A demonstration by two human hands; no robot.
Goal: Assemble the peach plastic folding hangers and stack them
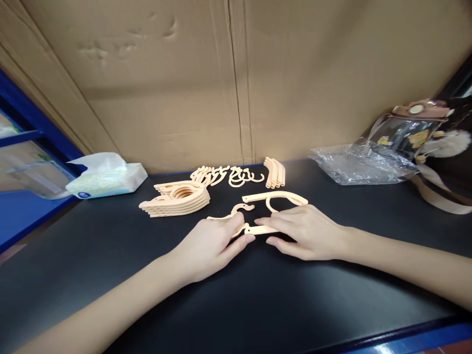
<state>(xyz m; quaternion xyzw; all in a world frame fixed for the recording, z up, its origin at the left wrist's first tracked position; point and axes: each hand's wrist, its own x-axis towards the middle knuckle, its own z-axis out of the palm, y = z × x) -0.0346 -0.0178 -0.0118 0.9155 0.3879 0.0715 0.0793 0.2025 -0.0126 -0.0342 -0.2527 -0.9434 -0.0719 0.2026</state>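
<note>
In the middle of the black table my left hand point(212, 246) is closed round a cream plastic hanger piece with a hook point(243, 206) rising behind the thumb. My right hand point(309, 233) lies over a flat cream hanger arm point(260, 230), gripping it between thumb and fingers; its right end is hidden under the hand. The arm's left end meets the piece at my left fingertips; whether they are joined I cannot tell. Just behind my right hand rests another curved hanger arm point(273, 195) with a rounded loop below it.
Behind my left hand are stacked hanger pieces point(177, 204). Loose hooks point(241, 177) and short curved bars point(275, 173) lie along the back. A tissue pack point(110, 179) sits left; a clear plastic bag point(365, 164) and a bottle point(405, 130) with a strap stand right. Cardboard point(165, 88) rises behind.
</note>
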